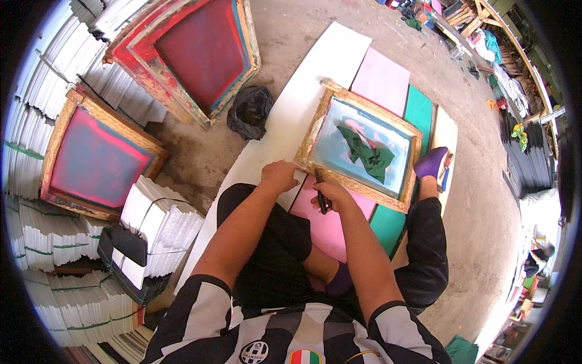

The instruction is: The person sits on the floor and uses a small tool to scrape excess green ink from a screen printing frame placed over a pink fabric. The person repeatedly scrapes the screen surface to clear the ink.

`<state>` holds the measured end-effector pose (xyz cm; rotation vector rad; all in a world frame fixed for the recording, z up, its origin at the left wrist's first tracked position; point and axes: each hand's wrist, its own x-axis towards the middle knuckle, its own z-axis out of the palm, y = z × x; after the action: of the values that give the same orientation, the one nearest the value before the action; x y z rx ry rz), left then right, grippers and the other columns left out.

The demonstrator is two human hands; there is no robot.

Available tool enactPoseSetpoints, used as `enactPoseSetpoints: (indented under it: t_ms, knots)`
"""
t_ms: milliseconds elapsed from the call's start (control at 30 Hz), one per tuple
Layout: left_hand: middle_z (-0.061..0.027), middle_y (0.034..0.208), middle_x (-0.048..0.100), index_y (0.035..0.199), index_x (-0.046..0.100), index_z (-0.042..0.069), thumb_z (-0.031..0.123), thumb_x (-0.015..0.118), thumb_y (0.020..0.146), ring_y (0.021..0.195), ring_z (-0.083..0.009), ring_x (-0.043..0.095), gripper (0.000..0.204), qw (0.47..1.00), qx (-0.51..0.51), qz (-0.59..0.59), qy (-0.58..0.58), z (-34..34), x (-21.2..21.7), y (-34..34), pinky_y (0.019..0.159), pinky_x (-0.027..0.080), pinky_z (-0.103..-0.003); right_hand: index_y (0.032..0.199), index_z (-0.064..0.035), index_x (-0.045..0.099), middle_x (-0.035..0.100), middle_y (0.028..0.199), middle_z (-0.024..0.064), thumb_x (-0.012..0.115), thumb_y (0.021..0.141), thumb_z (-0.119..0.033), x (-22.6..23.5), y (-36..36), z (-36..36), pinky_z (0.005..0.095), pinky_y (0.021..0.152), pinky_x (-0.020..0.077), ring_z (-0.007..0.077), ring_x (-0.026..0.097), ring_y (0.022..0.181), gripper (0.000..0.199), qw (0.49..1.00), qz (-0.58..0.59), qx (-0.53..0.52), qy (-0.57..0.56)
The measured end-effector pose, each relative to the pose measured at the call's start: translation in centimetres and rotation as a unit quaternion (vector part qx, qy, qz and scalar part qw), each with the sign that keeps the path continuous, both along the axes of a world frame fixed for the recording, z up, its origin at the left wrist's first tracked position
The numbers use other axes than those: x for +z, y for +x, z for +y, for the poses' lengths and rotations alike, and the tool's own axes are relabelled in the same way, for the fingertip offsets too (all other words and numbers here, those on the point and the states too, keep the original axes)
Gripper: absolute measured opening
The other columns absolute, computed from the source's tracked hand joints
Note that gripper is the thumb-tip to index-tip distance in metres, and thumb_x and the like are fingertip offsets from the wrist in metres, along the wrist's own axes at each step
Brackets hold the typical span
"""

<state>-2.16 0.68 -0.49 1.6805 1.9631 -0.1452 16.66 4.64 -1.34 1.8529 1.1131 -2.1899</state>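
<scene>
My left hand (pixel 280 176) is closed beside the near left corner of a wooden screen-printing frame (pixel 357 176). What its fingers hold, if anything, is hidden. My right hand (pixel 334 198) is wrapped round a slim black hand tool (pixel 322 193), its tip pointing toward the frame's near edge; its exact kind is unclear. Pale blue mesh (pixel 330 136) fills the frame. A crumpled dark green cloth (pixel 373 156) lies within it. The frame rests across white, pink and green sheets (pixel 388 227), between my bent legs.
Hand tools with red and blue handles (pixel 447 171) lie by my purple-covered foot (pixel 430 162). A black plastic bag (pixel 250 111) sits beyond the white sheet (pixel 321 67). At left, red-stained screen frames (pixel 200 54) lean near strapped white stacks (pixel 160 224). A person (pixel 537 259) is far right.
</scene>
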Motion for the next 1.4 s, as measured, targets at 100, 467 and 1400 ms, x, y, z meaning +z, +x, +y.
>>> enactPoseSetpoints:
  t_ms: [100, 467, 1400]
  knots:
    - [-0.0155, 0.100, 0.072, 0.094, 0.075, 0.007, 0.045, 0.076, 0.079, 0.095, -0.0335, 0.070, 0.041, 1.000, -0.003, -0.013, 0.002, 0.3, 0.0, 0.1, 0.080, 0.056, -0.046, 0.136, -0.0147, 0.044, 0.057, 0.069, 0.0109, 0.057, 0.094, -0.021, 0.5, 0.3, 0.0, 0.0383, 0.043, 0.0475, 0.0243, 0.061, 0.057, 0.044, 0.996, -0.014, 0.051, 0.078]
    - [-0.0137, 0.094, 0.073, 0.092, 0.075, 0.010, 0.044, 0.074, 0.079, 0.090, -0.0346, 0.070, 0.036, 0.999, 0.012, -0.038, -0.002, 0.9, 0.3, 0.3, 0.078, 0.056, -0.048, 0.144, -0.0207, 0.048, 0.062, 0.115, 0.0316, 0.046, 0.097, -0.039, -2.4, -0.7, -3.6, 0.0533, 0.093, 0.0477, 0.0477, 0.061, 0.106, 0.050, 0.925, -0.161, 0.117, 0.323]
    - [-0.0158, 0.097, 0.072, 0.092, 0.074, 0.008, 0.012, 0.065, 0.080, 0.092, -0.0319, 0.071, 0.015, 0.995, -0.075, 0.050, 0.053, -0.1, -1.3, 0.0, 0.075, 0.057, -0.045, 0.131, -0.0105, 0.044, 0.069, 0.099, 0.0170, 0.058, 0.096, -0.025, -1.4, 4.2, -0.2, 0.0449, 0.063, 0.0587, 0.0289, 0.073, 0.083, 0.041, 0.989, 0.115, 0.086, 0.028]
